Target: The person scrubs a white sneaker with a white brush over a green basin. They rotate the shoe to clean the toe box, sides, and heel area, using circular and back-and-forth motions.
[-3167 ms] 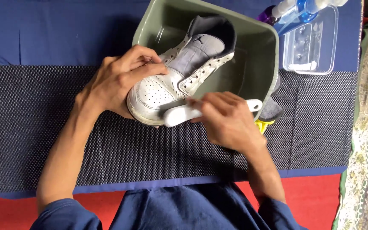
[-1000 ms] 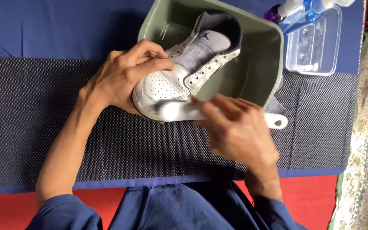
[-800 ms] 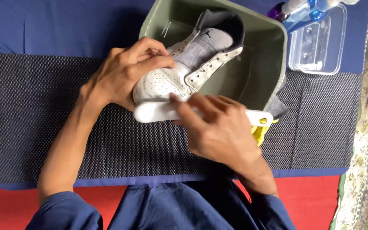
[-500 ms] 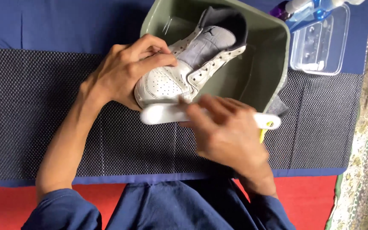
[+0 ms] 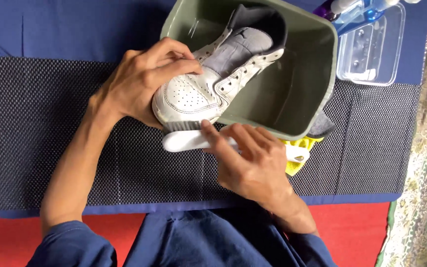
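My left hand (image 5: 142, 81) grips a white and grey sneaker (image 5: 213, 79) by its toe and side, holding it tilted over the near rim of a grey-green plastic tub (image 5: 302, 94). The shoe's heel points into the tub. My right hand (image 5: 253, 160) holds a white brush (image 5: 186, 140) by its handle, with the dark bristles pressed against the front edge of the sneaker's sole. The far end of the brush handle sticks out past my right wrist.
The tub stands on a black mesh mat (image 5: 35, 118) laid over blue cloth (image 5: 65, 29). A yellow cloth (image 5: 300, 148) and a dark cloth (image 5: 322, 126) lie under the tub's near right corner. A clear plastic box (image 5: 371, 49) and spray bottles (image 5: 357, 10) stand at the back right.
My right hand has slid the brush back and forth along the sneaker's toe and sole edge. My left hand has kept its grip on the shoe throughout.
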